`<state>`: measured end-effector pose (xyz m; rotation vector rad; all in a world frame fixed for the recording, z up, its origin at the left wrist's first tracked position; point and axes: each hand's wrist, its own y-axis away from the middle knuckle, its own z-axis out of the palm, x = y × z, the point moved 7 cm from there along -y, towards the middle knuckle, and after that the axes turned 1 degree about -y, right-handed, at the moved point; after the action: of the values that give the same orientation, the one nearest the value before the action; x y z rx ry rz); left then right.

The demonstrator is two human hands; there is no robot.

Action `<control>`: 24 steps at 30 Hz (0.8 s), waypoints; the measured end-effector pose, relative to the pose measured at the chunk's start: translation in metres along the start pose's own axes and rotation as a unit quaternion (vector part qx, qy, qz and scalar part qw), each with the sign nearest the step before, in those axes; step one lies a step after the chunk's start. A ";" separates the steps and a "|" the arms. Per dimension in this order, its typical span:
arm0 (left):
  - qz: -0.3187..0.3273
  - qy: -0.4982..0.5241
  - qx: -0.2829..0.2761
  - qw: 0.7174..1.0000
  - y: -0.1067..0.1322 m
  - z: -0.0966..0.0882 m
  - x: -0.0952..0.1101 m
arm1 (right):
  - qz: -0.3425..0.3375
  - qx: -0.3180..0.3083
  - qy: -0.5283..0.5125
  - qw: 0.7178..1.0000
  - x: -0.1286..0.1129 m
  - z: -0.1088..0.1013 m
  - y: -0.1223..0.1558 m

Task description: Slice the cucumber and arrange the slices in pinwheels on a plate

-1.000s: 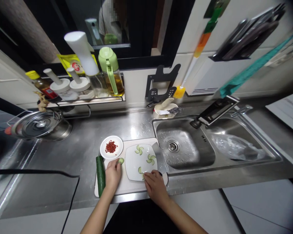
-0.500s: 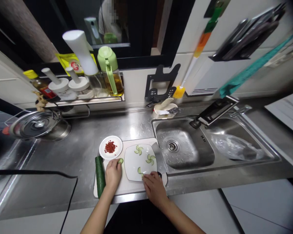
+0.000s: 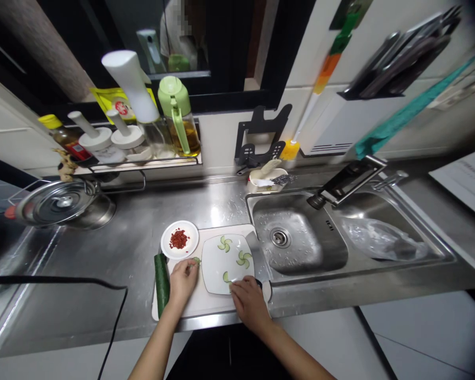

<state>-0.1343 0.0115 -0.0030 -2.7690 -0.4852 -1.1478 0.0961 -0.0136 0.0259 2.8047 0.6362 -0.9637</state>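
Note:
A white square plate (image 3: 214, 264) rests on a pale cutting board (image 3: 193, 309). Two pinwheels of thin cucumber slices (image 3: 244, 259) lie on it, with a curved slice (image 3: 226, 276) near the front. At the plate's front edge, my right hand (image 3: 251, 306) has its fingertips closed on a slice, mostly hidden beneath them. My left hand (image 3: 183, 282) is left of the plate, pinching small cucumber slices (image 3: 197, 260) over the board. A dark green cucumber (image 3: 162, 287) lies along the board's left side. Behind my left hand stands a small white dish (image 3: 165, 238) of chopped red pieces.
A knife (image 3: 258, 253) lies right of the plate, its dark handle partly behind my right hand. Further right is a steel sink (image 3: 301, 232) with a plastic bag (image 3: 380, 240). A lidded pot (image 3: 97, 211) and a seasoning rack (image 3: 150, 164) stand at the back left.
My left fingers have shifted slightly around the cucumber slices, which show less. My right fingertips have moved a little left and up on the plate, covering the slice there.

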 end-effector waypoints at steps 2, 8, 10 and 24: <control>-0.020 0.035 -0.035 0.999 0.001 0.001 0.003 | -0.003 0.015 -0.034 0.999 -0.002 -0.004 -0.008; -0.025 0.161 -0.161 0.974 0.008 0.016 0.043 | -0.008 0.074 -0.111 0.991 -0.011 -0.020 -0.041; -0.028 0.193 -0.190 0.962 0.011 0.024 0.056 | 0.016 0.079 -0.125 0.989 -0.011 -0.023 -0.051; -0.392 0.469 -0.342 0.714 0.048 0.077 0.061 | 0.082 0.000 -0.227 0.971 -0.009 -0.044 -0.060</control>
<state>-0.0264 -0.0014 -0.0133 -1.7576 -1.3015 -3.1690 0.0892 0.0474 0.0684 2.4505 0.3359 -1.4937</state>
